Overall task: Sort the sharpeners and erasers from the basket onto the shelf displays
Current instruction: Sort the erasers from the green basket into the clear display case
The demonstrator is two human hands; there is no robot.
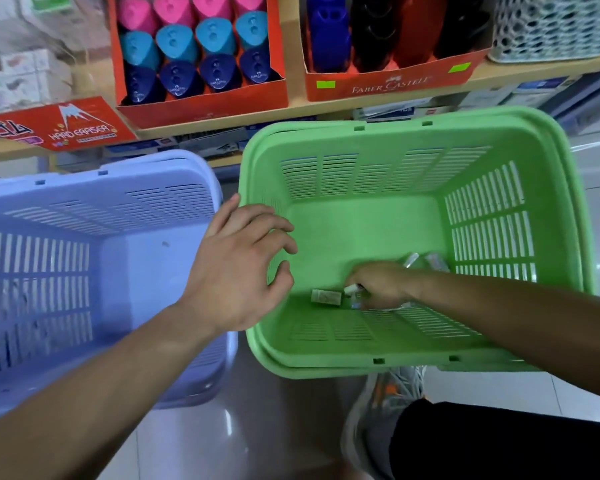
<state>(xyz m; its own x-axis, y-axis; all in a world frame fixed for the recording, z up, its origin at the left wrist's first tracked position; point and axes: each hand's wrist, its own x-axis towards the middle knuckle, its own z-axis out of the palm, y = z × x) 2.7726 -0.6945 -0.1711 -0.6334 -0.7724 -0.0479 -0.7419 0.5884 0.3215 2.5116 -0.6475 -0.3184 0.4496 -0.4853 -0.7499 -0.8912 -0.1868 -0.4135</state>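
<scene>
The right hand (378,287) is deep in the green basket (361,174), knuckles up and fingers curled down onto a white eraser (352,289). The back of the hand hides the fingertips, so I cannot tell whether they have pinched it or only touch it. At its 9 o'clock, just beside, lies a wrapped eraser (326,297); at 1 o'clock some clear packets (426,259) sit blurred against the wall.

Further out at 9 o'clock the left hand (236,268) hovers over the basket's rim, fingers spread and loosely curved, holding nothing. Beyond it stands a blue basket (101,168).

On the shelf (326,107) at 12 o'clock is a sharpener box (201,46), filled in pink, teal and navy rows; an eraser box (59,123) lies at 10 o'clock.

To do this pick well, I would take one piece at a time by its long sides and lift it straight up, clear of the slotted wall. The left hand could press on the rim so the light basket does not slide. Check what the piece is before choosing a box.
</scene>
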